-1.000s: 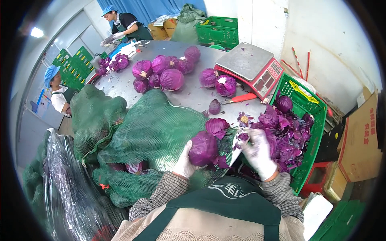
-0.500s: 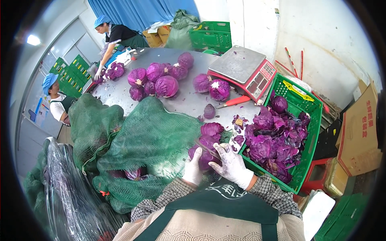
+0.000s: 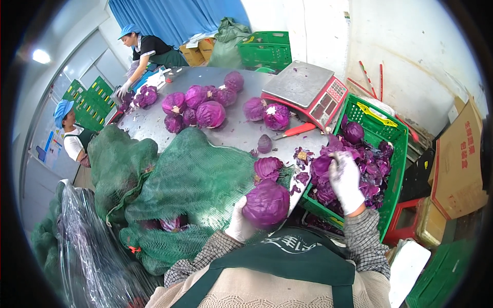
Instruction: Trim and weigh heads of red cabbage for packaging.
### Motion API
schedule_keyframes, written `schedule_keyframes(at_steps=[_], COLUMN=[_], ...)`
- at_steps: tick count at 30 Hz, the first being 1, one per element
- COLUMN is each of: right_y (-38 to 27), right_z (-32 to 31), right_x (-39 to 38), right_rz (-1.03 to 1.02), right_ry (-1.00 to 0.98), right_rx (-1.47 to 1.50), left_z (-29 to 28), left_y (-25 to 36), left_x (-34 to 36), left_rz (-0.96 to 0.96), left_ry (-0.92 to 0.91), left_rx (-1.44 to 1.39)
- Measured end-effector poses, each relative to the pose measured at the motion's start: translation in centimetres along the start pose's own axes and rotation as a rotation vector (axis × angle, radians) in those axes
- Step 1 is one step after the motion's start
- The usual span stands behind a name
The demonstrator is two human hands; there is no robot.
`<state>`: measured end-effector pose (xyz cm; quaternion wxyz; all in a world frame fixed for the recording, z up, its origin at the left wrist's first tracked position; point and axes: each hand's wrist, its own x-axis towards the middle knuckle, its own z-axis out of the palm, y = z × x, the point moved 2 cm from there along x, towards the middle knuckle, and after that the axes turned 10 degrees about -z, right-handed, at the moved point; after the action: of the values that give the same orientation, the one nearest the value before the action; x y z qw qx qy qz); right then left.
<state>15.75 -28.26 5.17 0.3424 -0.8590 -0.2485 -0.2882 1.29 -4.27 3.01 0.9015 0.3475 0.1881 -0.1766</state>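
Note:
A round red cabbage (image 3: 266, 204) rests in my left hand (image 3: 240, 224), whose fingers wrap its left and lower side close to my apron. Over the near side of the green crate (image 3: 398, 177), my right hand (image 3: 346, 183) has its fingers bent together, with a loose purple cabbage leaf (image 3: 321, 167) at the fingertips. Both hands wear white gloves with dark stains. Purple leaves (image 3: 377, 172) fill much of the crate. Just beyond the held cabbage, another red cabbage (image 3: 268, 168) sits at the edge of the green mesh sack (image 3: 190, 174).
An orange-handled knife (image 3: 298, 130) lies beside a red scale (image 3: 303, 87). Several red cabbages (image 3: 210, 114) stand farther back on the metal table (image 3: 154, 123). Two people in blue caps (image 3: 128, 31) are at the far left. Plastic-wrapped sacks (image 3: 92, 241) stand at lower left.
My right hand has left the cabbage and moved right, over the leaf crate. The cabbage now shows whole in my left hand, with its outer side uncovered.

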Motion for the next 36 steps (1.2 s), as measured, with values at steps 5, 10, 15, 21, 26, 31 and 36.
schedule_keyframes(at_steps=[5,10,15,21,26,31,36], right_y=[-4.7,-7.1,-7.6,-7.4,-2.5,0.3,-3.0], right_z=[-1.0,1.0,0.5,0.4,4.1,3.0,4.5], right_x=[-0.8,-2.6,-2.8,-1.3,0.3,-0.9,-4.1], right_rz=[-0.093,-0.29,-0.422,-0.477,-0.2,0.143,0.463], right_ry=[-0.355,-0.386,-0.366,-0.31,0.002,-0.056,-0.299], right_rx=[0.477,0.572,0.509,0.316,0.19,0.405,1.101], left_z=[1.4,0.2,-0.8,-0.9,-0.6,-0.1,-1.0], left_y=[0.4,0.8,0.9,0.6,1.3,2.5,2.8], left_x=[0.5,0.9,0.6,0.6,0.2,-0.1,0.7], left_rz=[-0.01,-0.109,-0.258,-0.242,-0.115,0.15,0.546], left_ry=[0.032,0.021,-0.005,0.046,-0.106,-0.081,0.146], left_rx=[0.008,0.062,-0.002,0.088,0.304,0.571,1.321])
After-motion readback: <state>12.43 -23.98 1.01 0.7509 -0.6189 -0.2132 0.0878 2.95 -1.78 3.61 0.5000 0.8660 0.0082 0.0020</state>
